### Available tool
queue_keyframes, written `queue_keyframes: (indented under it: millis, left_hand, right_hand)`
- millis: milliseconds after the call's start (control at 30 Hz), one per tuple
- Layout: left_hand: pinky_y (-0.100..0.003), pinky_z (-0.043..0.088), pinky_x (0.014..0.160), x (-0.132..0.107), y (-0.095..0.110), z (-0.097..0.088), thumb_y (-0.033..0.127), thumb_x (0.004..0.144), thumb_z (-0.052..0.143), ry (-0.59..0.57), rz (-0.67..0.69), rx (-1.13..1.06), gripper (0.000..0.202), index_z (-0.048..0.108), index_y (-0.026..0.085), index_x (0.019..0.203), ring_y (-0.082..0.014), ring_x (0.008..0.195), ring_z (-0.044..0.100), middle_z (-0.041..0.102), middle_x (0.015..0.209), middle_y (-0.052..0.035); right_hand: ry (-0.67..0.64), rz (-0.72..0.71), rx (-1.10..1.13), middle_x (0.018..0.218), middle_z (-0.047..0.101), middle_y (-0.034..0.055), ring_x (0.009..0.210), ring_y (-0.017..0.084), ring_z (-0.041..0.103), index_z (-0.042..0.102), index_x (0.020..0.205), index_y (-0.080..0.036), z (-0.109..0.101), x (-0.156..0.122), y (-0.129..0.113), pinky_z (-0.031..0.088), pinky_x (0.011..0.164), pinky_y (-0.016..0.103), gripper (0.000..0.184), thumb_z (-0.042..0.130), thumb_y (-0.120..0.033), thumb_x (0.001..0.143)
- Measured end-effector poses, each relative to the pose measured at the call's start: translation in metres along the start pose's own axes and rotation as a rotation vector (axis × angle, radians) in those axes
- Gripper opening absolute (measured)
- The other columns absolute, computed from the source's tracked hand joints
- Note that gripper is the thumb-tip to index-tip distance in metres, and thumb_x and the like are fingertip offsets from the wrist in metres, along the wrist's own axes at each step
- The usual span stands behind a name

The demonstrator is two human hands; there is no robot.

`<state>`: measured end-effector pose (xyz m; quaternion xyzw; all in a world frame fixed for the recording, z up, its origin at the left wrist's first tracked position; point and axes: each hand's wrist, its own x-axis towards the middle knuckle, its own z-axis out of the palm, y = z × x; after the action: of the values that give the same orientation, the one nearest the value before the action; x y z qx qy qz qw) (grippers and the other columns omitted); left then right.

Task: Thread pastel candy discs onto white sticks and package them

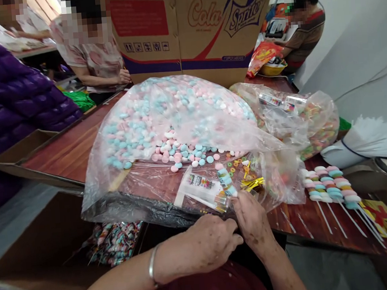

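My left hand and my right hand meet at the near table edge, fingers curled together. Between them stands a candy skewer of stacked pink and blue discs inside a clear wrapper; my right hand pinches its lower end and my left hand closes in beside it, its fingertips hidden. A silver bangle sits on my left wrist. Gold twist ties lie just above my right hand. A stack of clear printed wrappers lies to the left of the skewer.
A big clear bag of pink and blue candy discs fills the wooden table. Finished skewers lie at right, beside a second candy bag and white sticks. A cardboard box stands behind; other people sit beyond it.
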<state>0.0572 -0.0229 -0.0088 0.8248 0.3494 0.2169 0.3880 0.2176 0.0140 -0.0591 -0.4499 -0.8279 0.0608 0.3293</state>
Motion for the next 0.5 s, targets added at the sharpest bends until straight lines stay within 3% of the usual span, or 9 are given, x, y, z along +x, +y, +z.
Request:
queue_keyframes:
  millis: [33,67,167,233,300,433,500]
  left_hand:
    - [-0.029,0.046,0.062,-0.004,0.007,-0.012,0.022,0.095,0.040,-0.020,0.030,-0.040,0.024,0.062,0.019,0.085,-0.0176,0.059,0.057,0.064,0.073,-0.0056]
    - [-0.028,0.047,0.063,-0.007,0.011,-0.022,0.022,0.096,0.038,0.037,0.053,-0.107,0.026,0.063,0.020,0.090,-0.0169,0.061,0.058,0.065,0.072,-0.0049]
    - [-0.029,0.049,0.076,-0.011,0.006,-0.042,0.021,0.092,0.048,0.395,0.028,-0.197,0.023,0.067,0.023,0.104,-0.0215,0.080,0.064,0.071,0.091,-0.0090]
    - [-0.030,0.048,0.083,-0.009,-0.008,-0.047,0.023,0.085,0.061,0.368,-0.059,-0.276,0.023,0.069,0.025,0.107,-0.0245,0.093,0.065,0.071,0.102,-0.0091]
    - [-0.029,0.049,0.081,-0.005,-0.025,-0.051,0.027,0.083,0.065,0.149,-0.124,-0.365,0.019,0.070,0.024,0.102,-0.0239,0.090,0.065,0.071,0.096,-0.0074]
    - [-0.026,0.048,0.071,0.007,-0.049,-0.062,0.036,0.092,0.052,-0.464,-0.160,-0.494,0.022,0.065,0.018,0.097,-0.0188,0.077,0.062,0.067,0.084,-0.0047]
    - [-0.024,0.046,0.064,0.013,-0.056,-0.064,0.040,0.093,0.048,-0.639,-0.164,-0.528,0.027,0.061,0.016,0.089,-0.0166,0.070,0.058,0.062,0.076,-0.0027]
  right_hand:
    - [-0.023,-0.073,-0.041,0.066,0.055,0.0011,0.062,0.016,0.050,0.052,0.076,-0.020,0.001,-0.001,-0.001,0.039,0.057,0.029,0.030,0.034,-0.022,0.100]
    - [-0.050,-0.155,-0.069,0.066,0.055,0.0015,0.062,0.017,0.049,0.053,0.076,-0.019,0.002,-0.001,-0.003,0.038,0.057,0.029,0.031,0.033,-0.022,0.100]
    - [-0.103,-0.361,-0.113,0.074,0.061,0.0050,0.071,0.018,0.051,0.060,0.083,-0.017,0.004,-0.003,-0.014,0.038,0.064,0.031,0.030,0.034,-0.018,0.099]
    - [-0.099,-0.403,-0.186,0.074,0.060,0.0058,0.073,0.019,0.050,0.061,0.084,-0.016,0.003,-0.002,-0.022,0.036,0.066,0.033,0.028,0.037,-0.015,0.097]
    - [-0.080,-0.428,-0.240,0.070,0.057,0.0050,0.070,0.019,0.047,0.061,0.079,-0.016,-0.002,0.000,-0.028,0.034,0.066,0.033,0.028,0.039,-0.014,0.097]
    - [-0.094,-0.487,-0.224,0.064,0.050,0.0033,0.065,0.019,0.041,0.055,0.069,-0.018,-0.017,0.002,-0.031,0.031,0.064,0.034,0.034,0.036,-0.014,0.097]
    - [-0.139,-0.500,-0.227,0.065,0.050,0.0034,0.065,0.019,0.040,0.055,0.071,-0.017,-0.022,0.000,-0.030,0.031,0.065,0.034,0.033,0.035,-0.012,0.096]
